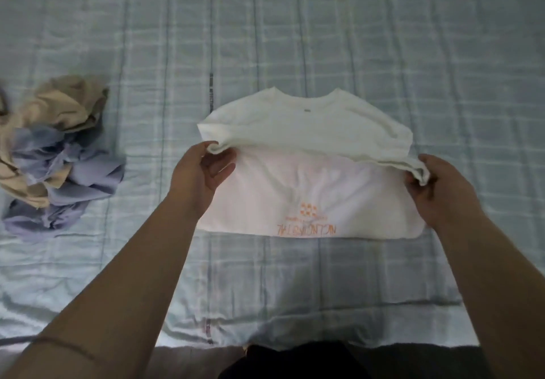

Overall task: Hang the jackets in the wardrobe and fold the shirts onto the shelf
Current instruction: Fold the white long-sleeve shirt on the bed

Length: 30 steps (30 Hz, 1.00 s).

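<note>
A person is looking down at a bed, and two bare forearms are reaching forward from the bottom of the view. A white shirt [309, 154] is lying on the bed cover [295, 39], a pale blue quilt with a faint check pattern. The left hand [203, 172] is pinching one end of a folded edge of the shirt, thumb on top and fingers curled underneath, so its grip is clamped on the cloth. The right hand [436, 183] is doing the same at the other end, its grip closed around a bunched corner of the fabric. Between the two grips, the held edge is stretching across in a slightly sagging line, lifted a little above the layer beneath. Beyond the grips, the upper part of the shirt is lying flat, with its round neckline at the far edge. On the near side of the grips, toward the person, the lower layer is spreading flat on the quilt and is showing an orange print [308, 220] with a small checkered emblem and lettering that is appearing upside down. Well apart from the left grip, farther out to that side, a crumpled pile of clothes [56, 154] in beige and lilac is sitting on the quilt.
</note>
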### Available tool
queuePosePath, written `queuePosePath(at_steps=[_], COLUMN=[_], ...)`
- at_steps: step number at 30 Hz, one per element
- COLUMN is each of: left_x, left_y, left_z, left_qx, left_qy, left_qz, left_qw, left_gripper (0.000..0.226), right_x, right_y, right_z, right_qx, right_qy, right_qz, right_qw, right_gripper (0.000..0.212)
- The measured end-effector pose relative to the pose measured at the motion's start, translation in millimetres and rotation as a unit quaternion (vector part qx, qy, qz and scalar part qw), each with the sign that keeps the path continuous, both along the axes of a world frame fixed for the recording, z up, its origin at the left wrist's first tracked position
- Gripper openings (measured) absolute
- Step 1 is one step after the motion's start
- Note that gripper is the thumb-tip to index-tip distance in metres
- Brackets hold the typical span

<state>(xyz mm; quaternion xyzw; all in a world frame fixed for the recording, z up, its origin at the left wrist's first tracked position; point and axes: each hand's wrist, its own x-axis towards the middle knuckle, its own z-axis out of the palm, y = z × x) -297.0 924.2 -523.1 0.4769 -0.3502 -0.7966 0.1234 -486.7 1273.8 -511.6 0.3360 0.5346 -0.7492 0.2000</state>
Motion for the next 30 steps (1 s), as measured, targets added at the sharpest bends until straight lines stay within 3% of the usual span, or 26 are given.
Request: queuePosePath(at_steps=[2,5,7,12,17,22,25,27,28,29,30], left_x=[-34,-82,-109,-153,-172,-183,-180,-171,-165,-158,-151], left_y=[-11,-27,-37,-55,-67,-63,-56,-46,-40,-34,-29], left_z=[-6,-20,-31,-63,-91,-94,-95,-99,-102,-106,-109], left_qx=[0.003,-0.008,-0.013,-0.048,-0.067,-0.074,-0.104,-0.252,-0.352,-0.457,-0.557], left_qy=[0.010,0.009,0.007,-0.038,-0.075,-0.083,-0.062,-0.094,-0.118,-0.144,-0.162], left_qz=[0.013,0.012,0.008,-0.030,-0.026,-0.008,0.006,-0.082,-0.151,-0.216,-0.271], left_qw=[1.000,1.000,1.000,0.998,0.995,0.994,0.993,0.960,0.916,0.851,0.768], left_gripper=[0.014,0.016,0.014,0.011,0.037,0.022,0.053,0.064,0.064,0.062,0.059], right_x=[-28,-68,-95,-142,-170,-182,-180,-164,-153,-143,-133], right_y=[-12,-29,-39,-64,-78,-86,-91,-94,-93,-90,-84], right_z=[-5,-21,-37,-67,-92,-106,-109,-107,-105,-105,-107], right_qx=[0.000,-0.027,-0.029,-0.051,-0.049,-0.047,-0.007,0.073,0.144,0.242,0.349], right_qy=[0.000,-0.011,-0.020,-0.039,-0.044,-0.030,0.026,0.136,0.204,0.268,0.324], right_qz=[0.017,-0.004,-0.010,0.000,0.015,0.006,0.009,0.086,0.145,0.215,0.288], right_qw=[1.000,1.000,0.999,0.998,0.998,0.998,1.000,0.984,0.957,0.907,0.831], right_gripper=[0.027,0.005,0.001,0.005,0.012,0.027,0.032,0.034,0.036,0.038,0.041])
